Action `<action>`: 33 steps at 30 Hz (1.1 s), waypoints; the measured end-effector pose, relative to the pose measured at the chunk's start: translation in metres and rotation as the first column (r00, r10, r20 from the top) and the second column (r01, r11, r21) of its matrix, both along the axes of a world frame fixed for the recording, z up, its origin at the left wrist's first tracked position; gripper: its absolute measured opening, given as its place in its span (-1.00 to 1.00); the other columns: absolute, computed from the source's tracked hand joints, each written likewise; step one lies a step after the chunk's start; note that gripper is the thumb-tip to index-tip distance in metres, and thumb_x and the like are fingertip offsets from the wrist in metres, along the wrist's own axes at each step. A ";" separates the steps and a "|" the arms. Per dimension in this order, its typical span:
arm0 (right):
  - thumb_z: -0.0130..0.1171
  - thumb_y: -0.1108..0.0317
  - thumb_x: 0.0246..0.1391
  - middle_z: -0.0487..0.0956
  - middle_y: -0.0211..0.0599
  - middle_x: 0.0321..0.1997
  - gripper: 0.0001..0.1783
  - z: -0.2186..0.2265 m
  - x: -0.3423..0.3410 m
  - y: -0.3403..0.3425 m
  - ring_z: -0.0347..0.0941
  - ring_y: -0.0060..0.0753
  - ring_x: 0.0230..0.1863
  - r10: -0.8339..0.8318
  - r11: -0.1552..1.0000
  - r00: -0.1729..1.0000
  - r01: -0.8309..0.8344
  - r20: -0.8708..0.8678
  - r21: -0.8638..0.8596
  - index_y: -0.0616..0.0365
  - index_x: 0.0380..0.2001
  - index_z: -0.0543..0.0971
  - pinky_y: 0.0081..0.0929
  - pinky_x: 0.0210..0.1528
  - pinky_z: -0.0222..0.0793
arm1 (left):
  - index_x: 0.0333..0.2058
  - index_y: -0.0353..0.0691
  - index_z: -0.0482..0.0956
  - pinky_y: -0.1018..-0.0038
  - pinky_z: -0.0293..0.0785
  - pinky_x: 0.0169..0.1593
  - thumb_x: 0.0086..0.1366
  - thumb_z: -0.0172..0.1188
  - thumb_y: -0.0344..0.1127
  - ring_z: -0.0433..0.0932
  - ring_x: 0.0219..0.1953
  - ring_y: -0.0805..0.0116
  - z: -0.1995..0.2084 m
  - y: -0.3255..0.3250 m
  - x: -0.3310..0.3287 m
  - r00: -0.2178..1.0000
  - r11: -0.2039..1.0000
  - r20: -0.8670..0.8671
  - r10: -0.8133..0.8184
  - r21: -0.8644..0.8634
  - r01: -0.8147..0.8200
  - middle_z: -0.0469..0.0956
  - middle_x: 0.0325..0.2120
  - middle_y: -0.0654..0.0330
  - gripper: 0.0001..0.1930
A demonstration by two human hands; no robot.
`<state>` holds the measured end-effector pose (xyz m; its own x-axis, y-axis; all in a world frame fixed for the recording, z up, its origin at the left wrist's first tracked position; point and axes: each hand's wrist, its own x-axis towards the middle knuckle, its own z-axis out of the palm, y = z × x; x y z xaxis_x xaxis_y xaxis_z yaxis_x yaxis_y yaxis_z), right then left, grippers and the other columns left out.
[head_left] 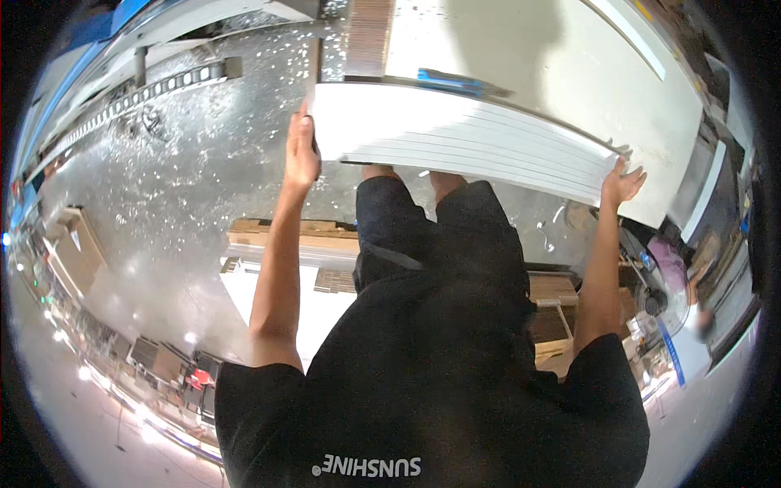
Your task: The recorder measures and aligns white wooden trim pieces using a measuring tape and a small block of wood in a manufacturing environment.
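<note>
A stack of long white panels [455, 130] is held out in front of me, with thin lines between the layers showing along its near side. My left hand [303, 150] grips its left end, thumb up along the edge and fingers behind it. At the other end my right hand [623, 180] presses on the panels' right end, its fingers partly spread. Part of the stack lies over the large pale worktable [618, 89]. A blue tool-like object [449, 80] sits just beyond the far edge; its kind is unclear.
A brown stack of boards [368, 37] stands beyond the panels. Shiny grey floor [187, 154] with white flecks spreads to the left, beside blue-and-white machinery [122, 53]. Behind me are cardboard and boards [293, 236]. A person in purple [669, 264] is at the right.
</note>
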<state>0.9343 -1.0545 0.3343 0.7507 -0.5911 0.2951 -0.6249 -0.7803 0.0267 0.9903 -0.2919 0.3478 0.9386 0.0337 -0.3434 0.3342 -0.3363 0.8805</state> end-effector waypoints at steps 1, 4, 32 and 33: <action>0.34 -0.24 0.32 0.23 0.33 0.62 0.08 0.007 0.019 0.037 0.13 0.26 0.63 0.182 0.971 0.979 -0.193 0.092 0.138 0.46 0.52 0.25 0.07 0.68 -0.05 | 0.51 -0.47 0.28 0.30 0.33 0.32 0.75 -0.24 -0.03 0.47 0.14 0.18 -0.002 -0.003 0.002 1.000 1.000 0.028 0.014 0.001 -0.014 0.51 0.07 -0.03 -0.36; 0.48 -0.36 0.10 0.11 0.25 0.69 0.33 0.056 0.073 0.254 -0.02 0.25 0.71 0.657 0.712 0.754 -0.631 0.025 0.307 0.38 0.60 0.14 0.22 0.69 -0.13 | 0.51 -0.47 0.28 0.31 0.35 0.28 0.75 -0.24 -0.04 0.47 0.08 0.20 0.010 -0.002 -0.002 0.997 0.998 0.064 0.051 -0.031 -0.049 0.50 0.02 0.01 -0.36; 0.58 -0.60 -0.38 0.15 0.09 0.53 0.74 0.066 0.092 0.486 0.08 0.19 0.59 0.945 0.324 0.281 -0.724 -0.168 0.609 0.32 0.60 -0.04 0.37 0.62 -0.12 | 0.60 -0.46 0.02 0.18 -0.03 0.62 0.72 -0.36 0.09 0.06 0.63 -0.01 0.020 -0.015 0.011 0.997 0.977 -0.076 -0.034 -0.211 0.017 0.15 0.57 -0.18 -0.23; 0.58 -0.60 -0.38 0.15 0.09 0.54 0.74 0.066 0.093 0.486 0.08 0.19 0.59 0.945 0.322 0.280 -0.723 -0.167 0.611 0.32 0.61 -0.05 0.36 0.62 -0.13 | 0.60 -0.46 0.01 0.19 -0.04 0.62 0.72 -0.35 0.09 0.05 0.63 0.00 0.020 -0.014 0.012 0.997 0.967 -0.075 -0.037 -0.254 0.016 0.13 0.58 -0.16 -0.23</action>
<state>1.0273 -0.5683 0.4003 0.8236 0.5048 -0.2585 0.4063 -0.8432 -0.3520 1.0022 -0.3056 0.3678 0.9078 -0.0882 -0.4100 0.3995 -0.1155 0.9094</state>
